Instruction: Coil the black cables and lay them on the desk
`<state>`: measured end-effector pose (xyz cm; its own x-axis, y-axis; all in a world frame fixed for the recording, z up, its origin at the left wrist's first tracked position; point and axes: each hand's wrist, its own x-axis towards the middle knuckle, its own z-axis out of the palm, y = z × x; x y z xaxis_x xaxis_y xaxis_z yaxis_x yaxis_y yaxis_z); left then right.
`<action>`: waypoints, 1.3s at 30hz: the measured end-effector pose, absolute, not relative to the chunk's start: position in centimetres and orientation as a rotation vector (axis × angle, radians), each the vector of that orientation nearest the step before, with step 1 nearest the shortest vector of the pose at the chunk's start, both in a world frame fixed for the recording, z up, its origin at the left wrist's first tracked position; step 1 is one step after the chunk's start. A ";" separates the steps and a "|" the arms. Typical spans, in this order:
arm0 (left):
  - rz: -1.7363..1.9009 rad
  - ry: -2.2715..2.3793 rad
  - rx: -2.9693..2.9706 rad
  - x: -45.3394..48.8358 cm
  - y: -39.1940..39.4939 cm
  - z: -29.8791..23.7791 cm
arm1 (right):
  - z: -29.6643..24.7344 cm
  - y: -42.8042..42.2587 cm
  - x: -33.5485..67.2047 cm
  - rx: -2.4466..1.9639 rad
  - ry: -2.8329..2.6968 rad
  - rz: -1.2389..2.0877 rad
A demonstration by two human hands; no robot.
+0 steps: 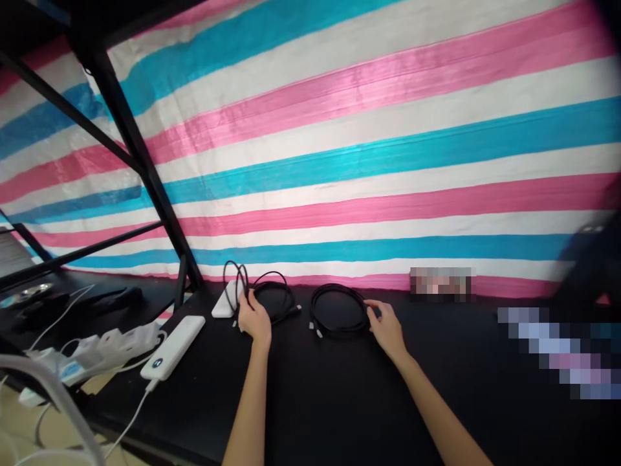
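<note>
My left hand (255, 318) is closed around a looped black cable (235, 266), whose loops rise above the fingers. Just behind and to the right of that hand, another coil of black cable (277, 285) lies on the black table, with a light plug end at its right; whether it joins the held loops I cannot tell. A rounder coil of black cable (334, 288) rests flat to the right, with two pale connector ends at its lower left. At its right edge, the thumb and fingers of my right hand (387, 327) pinch the cable.
A white power bank (173, 347) with a cable plugged in lies left, beside a white power strip (104, 349). Another white block (224, 303) sits behind my left hand. A black metal frame (140, 165) and a striped sheet (369, 149) border the black table (310, 395).
</note>
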<state>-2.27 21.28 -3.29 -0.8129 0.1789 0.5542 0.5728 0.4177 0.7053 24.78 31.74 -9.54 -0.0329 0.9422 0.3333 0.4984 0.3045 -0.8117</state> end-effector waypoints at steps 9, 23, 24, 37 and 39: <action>-1.627 -1.843 -0.636 -0.5 19.5 -0.5 | -7.8 31.1 24.4 -1.343 -1.586 0.529; -1.460 -1.340 -1.462 9.6 12.8 -0.1 | -3.0 27.0 21.1 -0.646 -1.223 1.965; -1.443 -1.336 -1.618 10.6 11.8 -0.8 | -2.9 27.0 21.3 -0.605 -1.250 2.003; -0.995 -1.805 -2.050 6.5 5.0 -8.5 | -1.8 24.1 21.6 -0.649 -1.818 1.771; -1.044 -1.842 -1.905 4.9 3.7 -8.9 | -1.9 23.1 21.7 -0.699 -1.808 1.678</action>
